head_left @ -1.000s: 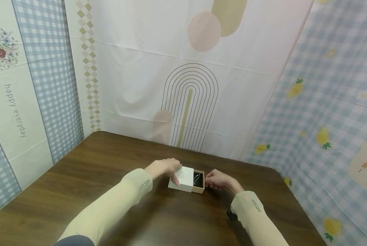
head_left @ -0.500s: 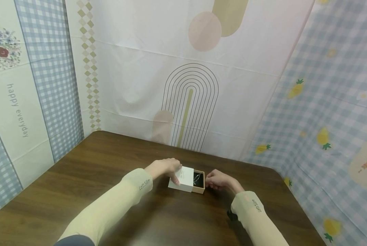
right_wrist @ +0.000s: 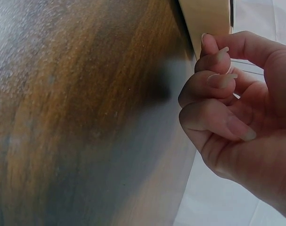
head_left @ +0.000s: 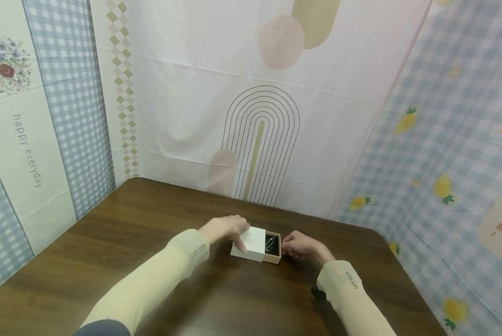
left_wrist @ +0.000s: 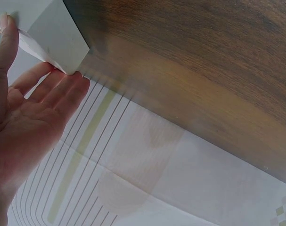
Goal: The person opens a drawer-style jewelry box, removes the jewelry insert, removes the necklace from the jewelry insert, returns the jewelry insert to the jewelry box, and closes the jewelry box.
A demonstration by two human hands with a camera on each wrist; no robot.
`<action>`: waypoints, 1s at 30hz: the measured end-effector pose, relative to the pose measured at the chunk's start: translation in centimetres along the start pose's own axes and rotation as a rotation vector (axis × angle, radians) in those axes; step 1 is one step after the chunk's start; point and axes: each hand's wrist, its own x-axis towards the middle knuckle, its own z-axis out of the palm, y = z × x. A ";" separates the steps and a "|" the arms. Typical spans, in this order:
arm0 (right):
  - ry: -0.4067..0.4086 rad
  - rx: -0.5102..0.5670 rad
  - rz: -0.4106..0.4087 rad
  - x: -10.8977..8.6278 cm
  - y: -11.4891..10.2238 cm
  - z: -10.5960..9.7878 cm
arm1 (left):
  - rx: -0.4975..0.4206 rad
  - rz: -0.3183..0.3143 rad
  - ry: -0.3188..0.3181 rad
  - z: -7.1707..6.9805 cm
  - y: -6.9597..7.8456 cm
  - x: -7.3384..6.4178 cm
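Note:
A white slide-out jewelry box lies on the table with its black-lined drawer (head_left: 272, 258) pulled partway out to the right. Inside the drawer is a thin silvery piece of jewelry (head_left: 269, 243), perhaps a necklace or bracelet. My left hand (head_left: 232, 229) grips the white box sleeve (head_left: 256, 239), thumb on the near side and fingers on the far side. Beside the drawer's outer end, my right hand (head_left: 300, 245) has its fingers curled. In the right wrist view, the thumb and index fingertips meet right at the tan drawer end; whatever they pinch there is hidden.
A dark brown wooden table (head_left: 158, 205) carries the box. A white printed cloth (head_left: 179, 116) hangs behind its far edge, with checked cloth (head_left: 435, 140) to the right and more at the left. A black band (head_left: 317, 293) shows below the right sleeve.
Both hands and the box hold nearly the same place. The drawer's outer end and the right hand appear slightly farther right, and the head view has shifted a little.

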 end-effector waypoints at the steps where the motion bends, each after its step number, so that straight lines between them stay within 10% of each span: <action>1: -0.001 -0.001 0.001 0.0 0.0 0.0 | 0.001 0.000 0.000 0.0 0.0 0.0; 30: -0.012 -0.065 -0.029 -0.2 0.0 -0.3 | -0.028 0.010 0.003 0.0 -0.1 0.0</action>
